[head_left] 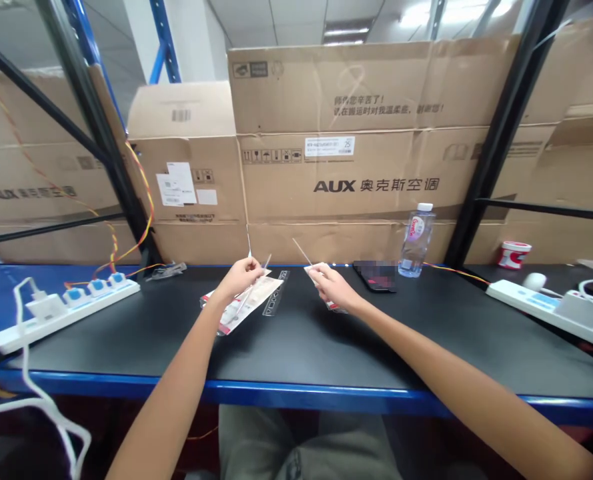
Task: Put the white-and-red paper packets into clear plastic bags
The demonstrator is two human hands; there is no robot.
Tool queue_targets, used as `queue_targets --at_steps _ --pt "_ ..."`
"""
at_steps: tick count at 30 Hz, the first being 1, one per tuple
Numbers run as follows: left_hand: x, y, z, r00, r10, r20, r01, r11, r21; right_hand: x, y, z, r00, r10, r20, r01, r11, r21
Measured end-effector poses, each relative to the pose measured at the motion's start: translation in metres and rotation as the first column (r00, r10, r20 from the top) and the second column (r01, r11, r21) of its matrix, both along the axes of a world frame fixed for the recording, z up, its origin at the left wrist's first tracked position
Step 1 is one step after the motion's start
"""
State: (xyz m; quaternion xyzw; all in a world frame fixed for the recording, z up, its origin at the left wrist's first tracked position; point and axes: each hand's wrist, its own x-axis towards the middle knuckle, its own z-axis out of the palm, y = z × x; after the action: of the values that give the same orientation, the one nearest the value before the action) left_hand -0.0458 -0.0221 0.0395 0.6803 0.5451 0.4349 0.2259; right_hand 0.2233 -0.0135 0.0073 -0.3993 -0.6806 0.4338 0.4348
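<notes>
In the head view, your left hand (240,277) pinches a thin white stick (249,244) over a flat packet (246,303) on the black table (326,347). Your right hand (330,283) pinches a second stick (302,252) (both probably feather-light and bendy, so grip low).

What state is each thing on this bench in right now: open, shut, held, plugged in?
Left hand: pinched shut on thin stick, upright.
Packet: lying flat, partly under that hand.
Right hand: pinched shut on second stick, tilted.
Water bottle: upright, capped.
Phone: lying flat.
Left power strip: adapter plugged in.
</notes>
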Motion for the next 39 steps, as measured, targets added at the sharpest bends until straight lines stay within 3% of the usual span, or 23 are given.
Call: queue_targets --at_steps 4,9,13,15,18,20,23,26,33,39 --pt "0.034 -0.009 0.0 0.958 -0.098 0.268 0.112 0.993 -0.038 -0.008 -0.002 -0.004 0.991 0.11 -0.07 -0.115 0.991 -0.065" --pt "0.058 -0.018 -0.008 0.903 -0.324 0.282 0.358 0.931 -0.074 -0.016 -0.011 -0.007 0.945 0.279 -0.172 -0.299 0.949 -0.1" --pt "0.059 -0.019 -0.012 0.836 -0.476 0.273 0.513 0.855 -0.082 -0.015 -0.016 -0.004 0.964 0.251 -0.086 -0.256 0.966 -0.041" --pt "0.058 -0.016 -0.014 0.849 -0.446 0.284 0.477 0.878 -0.048 -0.015 -0.014 -0.003 0.973 0.212 -0.087 -0.214 0.977 -0.019" --pt "0.059 -0.007 -0.02 0.952 -0.236 0.197 0.227 0.972 0.065 -0.015 -0.009 -0.004 0.983 0.124 -0.134 -0.126 0.992 -0.01" --pt "0.06 -0.003 -0.024 0.99 -0.108 0.09 0.096 0.987 0.13 -0.015 -0.005 -0.005 0.986 0.049 -0.161 -0.054 0.998 -0.024" --pt "0.063 -0.002 -0.029 0.99 -0.137 -0.042 0.14 0.985 0.104 -0.016 -0.004 -0.004 0.981 -0.004 -0.196 -0.003 0.999 -0.038" --pt "0.065 -0.007 -0.029 0.985 -0.155 -0.079 0.161 0.983 0.086 -0.015 -0.005 -0.002 0.976 -0.02 -0.216 0.014 0.999 -0.031" --pt "0.066 -0.021 -0.019 0.975 -0.223 0.021 0.224 0.97 -0.098 -0.014 -0.007 0.002 0.964 -0.049 -0.261 0.038 0.998 -0.047" --pt "0.068 -0.02 -0.02 0.979 -0.193 0.067 0.199 0.976 -0.093 -0.011 -0.01 0.004 0.962 -0.037 -0.271 0.021 0.998 -0.061"
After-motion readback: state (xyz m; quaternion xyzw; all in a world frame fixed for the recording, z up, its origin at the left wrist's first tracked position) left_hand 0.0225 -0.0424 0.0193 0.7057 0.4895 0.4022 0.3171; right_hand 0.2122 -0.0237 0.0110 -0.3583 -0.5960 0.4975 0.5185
